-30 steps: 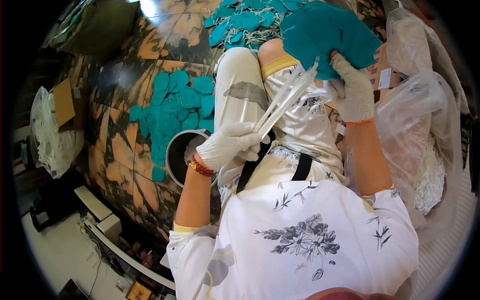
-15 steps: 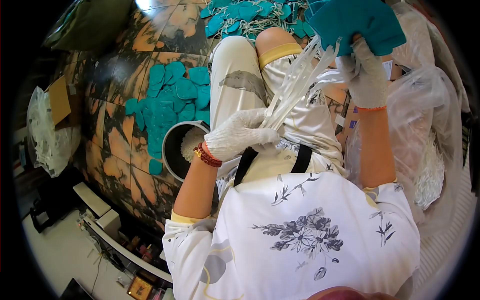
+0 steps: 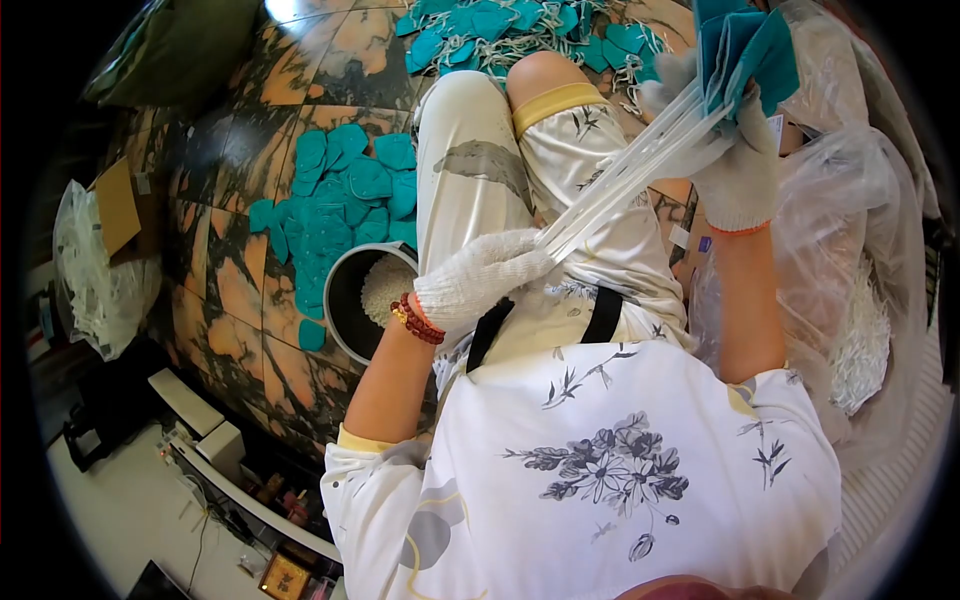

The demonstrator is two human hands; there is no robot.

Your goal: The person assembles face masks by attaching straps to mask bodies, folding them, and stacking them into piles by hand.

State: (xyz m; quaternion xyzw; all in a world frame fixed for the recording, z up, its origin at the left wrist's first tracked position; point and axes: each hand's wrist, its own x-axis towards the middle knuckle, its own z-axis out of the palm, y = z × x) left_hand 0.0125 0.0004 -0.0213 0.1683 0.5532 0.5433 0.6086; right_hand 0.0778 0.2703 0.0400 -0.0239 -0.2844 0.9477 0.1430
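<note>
My right hand [image 3: 738,165], in a white knit glove, grips a bundle of teal fabric pieces [image 3: 745,60] at the upper right. Long white straps [image 3: 630,175] run from these pieces down to my left hand [image 3: 485,275]. That hand, gloved too, is closed around the straps' lower ends above my lap, and they look stretched taut. Just left of my left wrist stands a dark pot [image 3: 345,318] holding white grains [image 3: 388,285]. What the fabric pieces are, I cannot make out for certain.
A pile of plain teal pieces [image 3: 345,200] lies on the marble floor [image 3: 235,270] beyond the pot. More teal pieces with white straps [image 3: 490,25] lie past my knees. Clear plastic bags [image 3: 830,230] stand at my right. At far left sits a plastic-wrapped cardboard box [image 3: 118,212].
The teal bundle has turned edge-on and moved slightly up in my right hand. The straps, looser before, are now drawn straight between both hands. My left hand has barely moved.
</note>
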